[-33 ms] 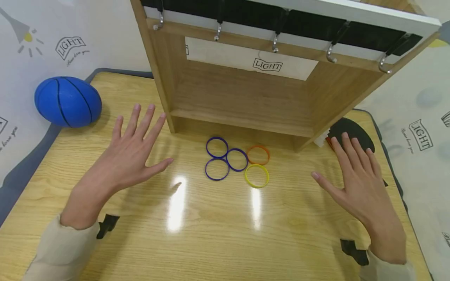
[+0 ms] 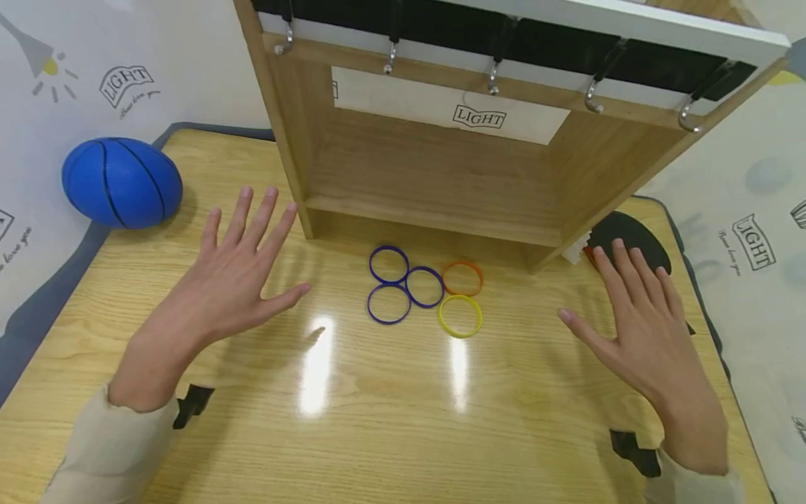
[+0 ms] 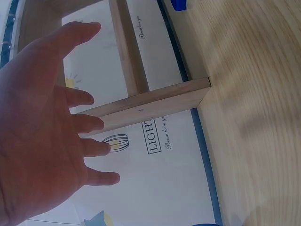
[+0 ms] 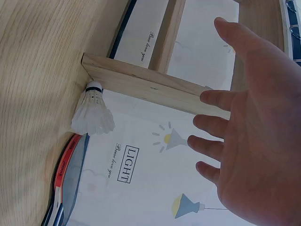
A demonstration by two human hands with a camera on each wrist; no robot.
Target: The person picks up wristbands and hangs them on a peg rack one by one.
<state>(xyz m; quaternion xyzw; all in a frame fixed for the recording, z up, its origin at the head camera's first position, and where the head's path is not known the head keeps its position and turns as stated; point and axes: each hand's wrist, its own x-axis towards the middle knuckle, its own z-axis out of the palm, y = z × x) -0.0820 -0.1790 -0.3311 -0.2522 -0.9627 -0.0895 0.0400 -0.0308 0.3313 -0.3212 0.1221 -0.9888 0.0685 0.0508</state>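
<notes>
Both hands hover over the wooden table with fingers spread, holding nothing. My left hand [image 2: 229, 280] is left of the wooden rack [image 2: 428, 175], nearest its left side panel. My right hand [image 2: 648, 329] is on the other side, in front of a black table tennis paddle [image 2: 630, 241] that it partly covers. Between the hands, flat on the table, lie thin rings: a purple ring [image 2: 371, 266], two more purple ones touching it or close by, an orange ring [image 2: 481, 280] and a yellow ring [image 2: 460, 337]. In the right wrist view a white shuttlecock [image 4: 93, 113] stands beside the rack.
A row of metal hooks [image 2: 493, 87] runs along the rack's top front edge. At the back left sits a blue ball [image 2: 122, 183] with black lines. Black pieces [image 2: 194, 404] show beside both wrists. Printed cloth [image 2: 755, 175] hangs around the table.
</notes>
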